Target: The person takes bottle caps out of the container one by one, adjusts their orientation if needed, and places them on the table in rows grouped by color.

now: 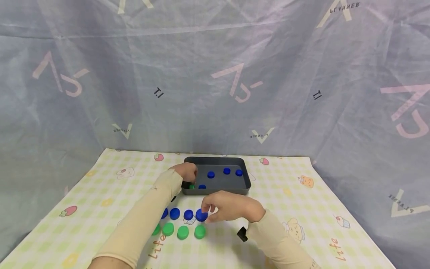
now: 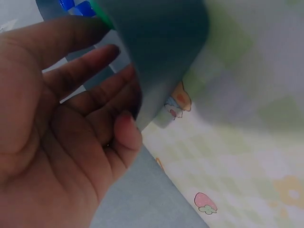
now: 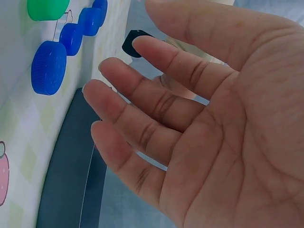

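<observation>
My left hand [image 1: 187, 172] reaches over the left end of a dark grey tray [image 1: 215, 191], its fingers loosely bent over the rim. Just below its fingertips a green bottle cap [image 1: 192, 187] shows inside, partly hidden by the tray wall in the left wrist view. My right hand [image 1: 231, 206] hovers in front of the tray with relaxed, parted fingers and nothing in them. Beside its fingertips is the largest blue cap [image 1: 201, 215], at the right end of a row of blue caps [image 3: 71, 39]. Nearer me runs a row of green caps [image 1: 183, 232].
Several blue caps [image 1: 227, 171] lie spread inside the tray. A checked, printed cloth [image 1: 111, 179] covers the table. Behind it hangs a grey curtain [image 1: 188, 86]. My left sleeve [image 1: 144, 220] hides the left ends of both cap rows.
</observation>
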The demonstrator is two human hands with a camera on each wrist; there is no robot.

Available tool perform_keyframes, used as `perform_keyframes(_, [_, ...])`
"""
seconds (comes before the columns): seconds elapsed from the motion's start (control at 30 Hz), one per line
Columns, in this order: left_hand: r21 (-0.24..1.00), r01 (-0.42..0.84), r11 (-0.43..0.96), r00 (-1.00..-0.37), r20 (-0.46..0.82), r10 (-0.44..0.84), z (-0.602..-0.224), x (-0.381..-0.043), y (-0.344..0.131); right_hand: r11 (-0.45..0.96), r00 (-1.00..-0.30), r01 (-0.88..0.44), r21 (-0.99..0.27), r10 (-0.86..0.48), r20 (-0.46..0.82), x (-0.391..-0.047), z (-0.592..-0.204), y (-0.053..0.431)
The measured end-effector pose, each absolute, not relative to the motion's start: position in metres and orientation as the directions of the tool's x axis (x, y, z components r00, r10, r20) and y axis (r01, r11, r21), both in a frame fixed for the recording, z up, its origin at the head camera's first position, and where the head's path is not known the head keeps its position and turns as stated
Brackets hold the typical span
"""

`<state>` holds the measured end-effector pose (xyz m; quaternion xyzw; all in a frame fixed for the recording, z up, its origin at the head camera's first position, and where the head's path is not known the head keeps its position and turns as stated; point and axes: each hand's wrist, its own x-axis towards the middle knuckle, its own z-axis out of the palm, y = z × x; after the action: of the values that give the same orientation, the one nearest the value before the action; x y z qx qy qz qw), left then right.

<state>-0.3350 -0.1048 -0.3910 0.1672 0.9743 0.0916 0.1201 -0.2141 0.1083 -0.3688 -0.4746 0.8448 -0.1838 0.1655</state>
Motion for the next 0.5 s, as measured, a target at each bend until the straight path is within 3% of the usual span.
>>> perform_keyframes(0.5, [0.212,0.330,0.920,-0.871,-0.307,0.383,-0.3875,-0.3275,-0.1001,0.476,-0.479,-0.746,-0.465,-0.869,-0.122,-0.2161,-0.3710,0.1078])
